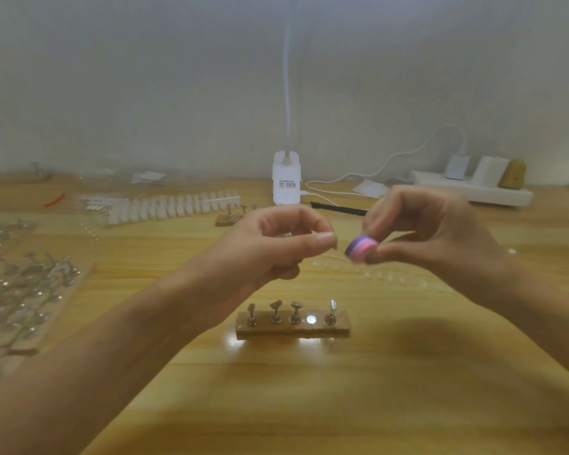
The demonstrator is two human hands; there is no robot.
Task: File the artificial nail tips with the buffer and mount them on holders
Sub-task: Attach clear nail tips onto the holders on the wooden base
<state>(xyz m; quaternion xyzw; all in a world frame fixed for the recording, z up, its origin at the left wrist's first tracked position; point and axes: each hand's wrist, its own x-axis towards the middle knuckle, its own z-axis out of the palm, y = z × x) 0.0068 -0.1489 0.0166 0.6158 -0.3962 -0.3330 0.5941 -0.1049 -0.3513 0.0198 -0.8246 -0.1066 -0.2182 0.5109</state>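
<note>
Head view: nearest, on the bench [276, 405], a block [292, 331] carried 4 holders [295, 312], 1 bearing a mounted tip [332, 305]. Above it the left grip [270, 244] pinched what seemed a clear tip [335, 242], thumb to forefinger. The right grip [434, 231] pinched the buffer [360, 250] just beside it. The slick tip could have sprung from so slight a pinch under the buffer's push, lost among the strips [171, 205] behind.
</note>
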